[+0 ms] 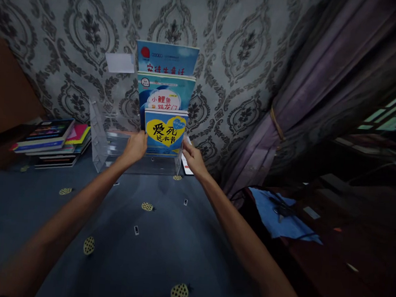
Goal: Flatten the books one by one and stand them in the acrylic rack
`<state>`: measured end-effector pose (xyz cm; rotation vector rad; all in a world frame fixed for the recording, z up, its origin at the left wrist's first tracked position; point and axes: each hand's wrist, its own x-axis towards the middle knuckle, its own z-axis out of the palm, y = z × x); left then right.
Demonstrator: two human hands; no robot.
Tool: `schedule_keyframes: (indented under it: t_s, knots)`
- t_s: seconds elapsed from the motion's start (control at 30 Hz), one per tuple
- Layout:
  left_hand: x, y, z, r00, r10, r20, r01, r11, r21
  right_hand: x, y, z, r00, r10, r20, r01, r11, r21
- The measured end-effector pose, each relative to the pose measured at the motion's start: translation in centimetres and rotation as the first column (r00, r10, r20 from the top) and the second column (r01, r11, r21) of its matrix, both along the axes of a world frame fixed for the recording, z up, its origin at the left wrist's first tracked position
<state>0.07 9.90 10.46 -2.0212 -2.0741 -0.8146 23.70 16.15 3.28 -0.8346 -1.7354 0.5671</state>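
Note:
A clear acrylic tiered rack (99, 136) stands against the patterned wall on a blue cloth. Three books stand in its right side, one tier above another. The front one is a blue book with a yellow heart (165, 131). Behind it rises a light blue book (164, 95), and a third blue book (166, 58) stands at the back. My left hand (135, 146) grips the left edge of the yellow-heart book. My right hand (192, 158) holds its right edge. Both hands have fingers closed on the book.
A stack of books (49, 141) lies left of the rack. A white card (119, 62) is on the wall. A purple curtain (311, 107) hangs at right. A dark wooden desk (329, 268) with a blue cloth (281, 217) sits at lower right.

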Motion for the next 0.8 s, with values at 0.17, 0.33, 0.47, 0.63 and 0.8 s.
schedule_keyframes:
  t_s: [0.17,0.33,0.47,0.63,0.8]
  knots:
    - [-0.4,-0.5,-0.2,0.999,0.018,-0.041,-0.019,1.000,-0.004,0.0,-0.9,-0.3,1.000,0.030,0.003,-0.030,0.999,-0.029]
    - [-0.6,-0.7,-0.2,0.998,0.008,-0.056,-0.009,1.000,-0.014,0.1,-1.3,-0.4,0.999,0.040,0.004,-0.039,0.996,-0.081]
    - [-0.6,-0.7,-0.2,0.999,-0.006,-0.039,0.006,1.000,0.005,0.2,-1.6,-0.2,0.999,0.049,-0.004,-0.049,0.997,-0.065]
    - [-0.5,-1.0,-0.3,1.000,-0.014,-0.005,0.014,1.000,-0.008,0.1,-2.0,-0.1,1.000,0.030,-0.004,-0.030,0.999,-0.035]
    - [0.0,-1.9,-0.2,1.000,0.000,-0.030,-0.001,0.999,-0.045,-0.2,-1.8,-0.4,1.000,0.026,-0.001,-0.027,0.999,-0.028]
